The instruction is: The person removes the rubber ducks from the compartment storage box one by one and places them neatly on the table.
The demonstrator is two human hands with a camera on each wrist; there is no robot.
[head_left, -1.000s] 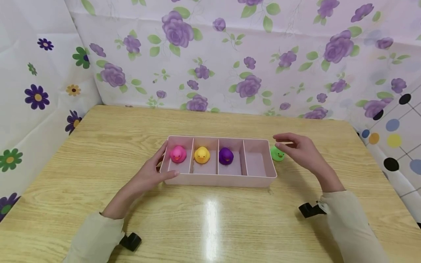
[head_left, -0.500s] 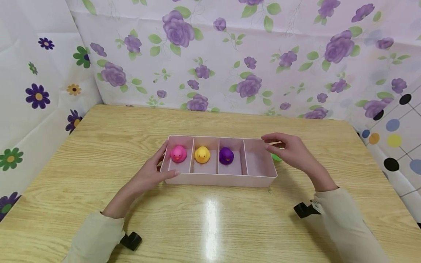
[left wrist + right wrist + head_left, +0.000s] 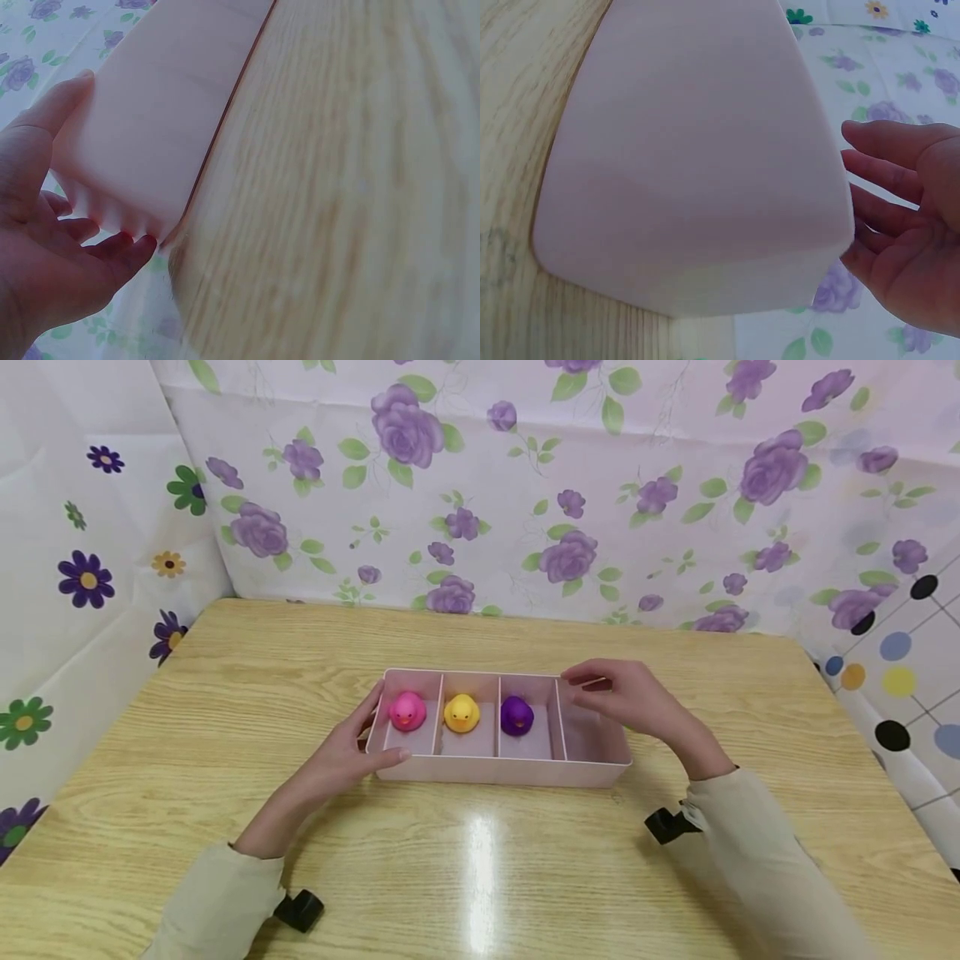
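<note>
1. Bench (image 3: 480,860): wood-grain top. The near strip in front of the tray is bare apart from a glare patch, and both sleeves enter from the near edge.
2. Left hand (image 3: 341,760): rests at the tray's left end, thumb along the near wall, fingers (image 3: 112,251) loosely spread round the end wall, touching it.
3. Pink tray (image 3: 495,770): sits mid-bench, long side toward the person, four compartments in a row.
4. Contents, left to right: pink duck (image 3: 406,711), yellow duck (image 3: 461,713), purple duck (image 3: 516,716), one per compartment. The fourth compartment lies under the right hand.
5. Right hand (image 3: 626,697): hovers over the rightmost compartment, fingers (image 3: 881,176) extended leftward toward the divider beside the purple duck; wrist view shows them slightly apart and relaxed. Cannot tell whether anything is held beneath the palm.
6. Open room: bare bench left, right and behind the tray.
7. Far side: floral cloth backdrop (image 3: 525,502) closes off the bench's back and left edges.
</note>
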